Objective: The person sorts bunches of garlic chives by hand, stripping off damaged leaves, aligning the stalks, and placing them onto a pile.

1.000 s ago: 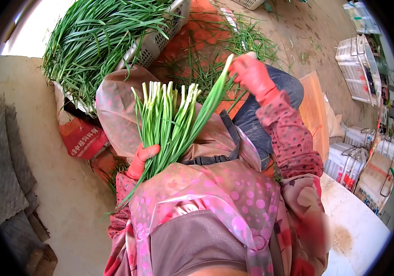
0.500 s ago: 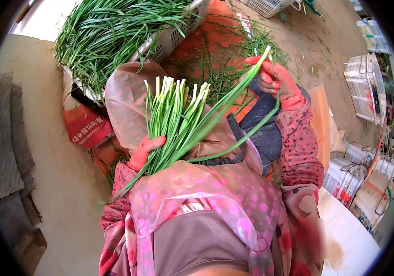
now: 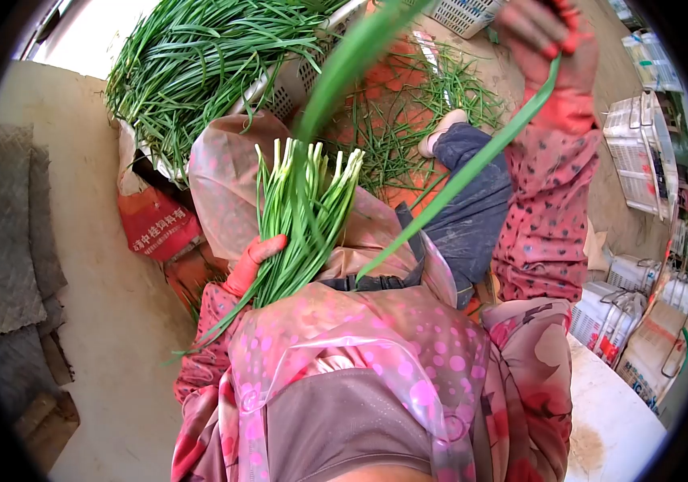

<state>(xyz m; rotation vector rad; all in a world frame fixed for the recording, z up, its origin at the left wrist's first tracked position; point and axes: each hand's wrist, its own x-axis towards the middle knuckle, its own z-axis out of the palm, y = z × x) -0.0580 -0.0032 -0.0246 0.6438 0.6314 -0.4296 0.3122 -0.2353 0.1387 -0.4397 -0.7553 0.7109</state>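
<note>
My left hand (image 3: 260, 259), in a red glove, is closed around a bunch of garlic chives (image 3: 304, 213) over my lap. Their pale cut ends point up and away from me, while the green leaf tips trail past my wrist. Up at the top right, my gloved right hand (image 3: 551, 60) pinches a chive stalk (image 3: 472, 181); one long leaf hangs from it towards my waist. Another green leaf (image 3: 344, 68), blurred, sweeps across the view above the bunch. The stalk's upper end is not clearly visible.
A white slatted crate (image 3: 283, 92) heaped with chives (image 3: 207, 72) stands ahead on the left, beside a red printed sack (image 3: 159, 225). Loose chive scraps (image 3: 396, 132) litter the orange sheet. More crates (image 3: 637, 153) line the right side. A pale wall (image 3: 111, 321) runs along my left.
My right hand has risen up and to the right, drawing its chives away from the bunch. My left hand has stayed nearly still around the bunch.
</note>
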